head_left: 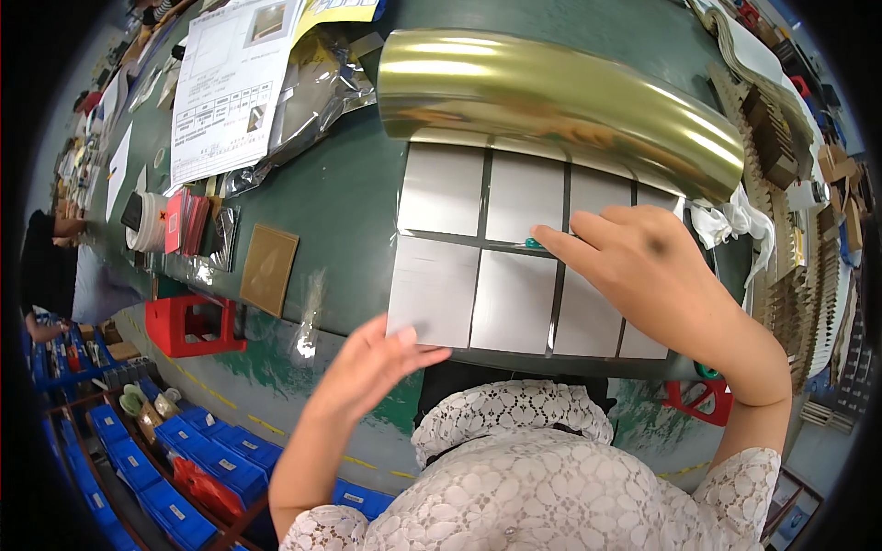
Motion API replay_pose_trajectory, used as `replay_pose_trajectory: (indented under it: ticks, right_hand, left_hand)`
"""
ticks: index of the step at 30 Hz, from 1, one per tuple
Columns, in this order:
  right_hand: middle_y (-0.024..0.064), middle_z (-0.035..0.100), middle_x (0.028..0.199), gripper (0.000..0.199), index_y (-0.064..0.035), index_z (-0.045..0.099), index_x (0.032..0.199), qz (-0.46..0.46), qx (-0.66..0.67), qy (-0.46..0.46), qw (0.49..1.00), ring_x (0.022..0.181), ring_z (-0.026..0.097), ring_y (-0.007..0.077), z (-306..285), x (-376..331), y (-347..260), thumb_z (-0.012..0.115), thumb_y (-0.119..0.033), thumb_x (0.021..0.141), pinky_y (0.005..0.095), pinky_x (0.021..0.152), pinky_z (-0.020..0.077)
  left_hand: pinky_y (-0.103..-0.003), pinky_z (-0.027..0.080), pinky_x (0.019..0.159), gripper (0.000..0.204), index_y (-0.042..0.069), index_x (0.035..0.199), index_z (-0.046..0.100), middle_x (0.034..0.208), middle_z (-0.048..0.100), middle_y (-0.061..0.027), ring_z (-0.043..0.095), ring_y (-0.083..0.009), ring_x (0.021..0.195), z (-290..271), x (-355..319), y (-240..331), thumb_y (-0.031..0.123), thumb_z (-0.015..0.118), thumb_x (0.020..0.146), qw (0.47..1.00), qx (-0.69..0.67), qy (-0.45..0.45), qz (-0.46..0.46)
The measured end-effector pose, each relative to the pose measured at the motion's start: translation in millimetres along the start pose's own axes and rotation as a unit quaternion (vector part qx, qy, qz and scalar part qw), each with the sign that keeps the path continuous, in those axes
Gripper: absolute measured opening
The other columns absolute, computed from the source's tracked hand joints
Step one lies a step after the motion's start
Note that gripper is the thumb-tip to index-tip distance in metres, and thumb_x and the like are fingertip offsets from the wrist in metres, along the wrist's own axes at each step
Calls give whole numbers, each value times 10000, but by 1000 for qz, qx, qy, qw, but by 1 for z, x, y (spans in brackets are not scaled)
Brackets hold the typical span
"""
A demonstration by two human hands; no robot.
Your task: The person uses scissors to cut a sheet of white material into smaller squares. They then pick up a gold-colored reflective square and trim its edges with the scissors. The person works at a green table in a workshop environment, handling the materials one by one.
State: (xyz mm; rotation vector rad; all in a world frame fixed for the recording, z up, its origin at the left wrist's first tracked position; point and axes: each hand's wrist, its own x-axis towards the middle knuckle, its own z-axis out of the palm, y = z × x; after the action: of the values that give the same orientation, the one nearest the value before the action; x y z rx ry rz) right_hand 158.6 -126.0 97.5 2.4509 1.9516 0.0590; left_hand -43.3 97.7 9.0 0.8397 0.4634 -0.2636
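A sheet of pale rectangular panels (432, 292), set in rows with dark gaps between them, lies along the table's near edge. Its far side runs under a large shiny gold roll of film (551, 96). My left hand (367, 363) pinches the sheet's near left corner, thumb on top and fingers at the edge below. Over the panels, my right hand (634, 257) is closed with the index finger stretched along a small teal-ended tool (532, 242). That tool's tip is at the gap between the two rows; its kind is mostly hidden by the fingers.
Left on the green table (344, 211) are a printed paper (216, 119), a silvery plastic bag (317, 87), red cards (188, 225) and a brown square plate (268, 269). A red stool (195, 326) and blue bins (170, 510) stand below. White cloth (735, 225) lies right.
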Motion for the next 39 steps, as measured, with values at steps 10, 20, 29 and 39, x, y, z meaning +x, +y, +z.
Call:
replay_pose_trajectory:
  ticks: [10,20,29,39]
  right_hand:
    - [49,565,733,238,-47,601,931,-10,31,31,999,676,611,201,5,-1,4,634,-49,696,305,544,467]
    - [49,572,712,184,-65,583,829,-32,9,32,999,677,637,217,3,3,7,670,-50,667,306,552,473]
    - [49,582,713,175,-57,593,804,-29,0,-19,999,693,647,210,-14,-3,10,681,-37,654,300,563,481]
    - [50,556,685,142,-68,579,750,-1,-12,-59,998,667,617,212,-27,-26,20,665,-37,641,309,540,455]
  left_hand:
    - [-494,347,1091,472,-26,1385,314,1334,475,-206,463,-324,1261,66,15,-67,155,478,980,997,-74,-25,26]
    - [-438,354,1101,496,-57,1396,306,1371,447,-172,453,-290,1264,120,48,-73,289,284,1041,980,-167,-91,-53]
    - [-448,340,1105,506,-49,1400,306,1392,429,-173,433,-295,1282,118,43,-72,303,304,1036,981,-161,-97,-53]
    - [-444,354,1098,492,-57,1377,338,1358,464,-191,459,-292,1264,118,44,-74,297,294,1039,981,-156,-92,-65]
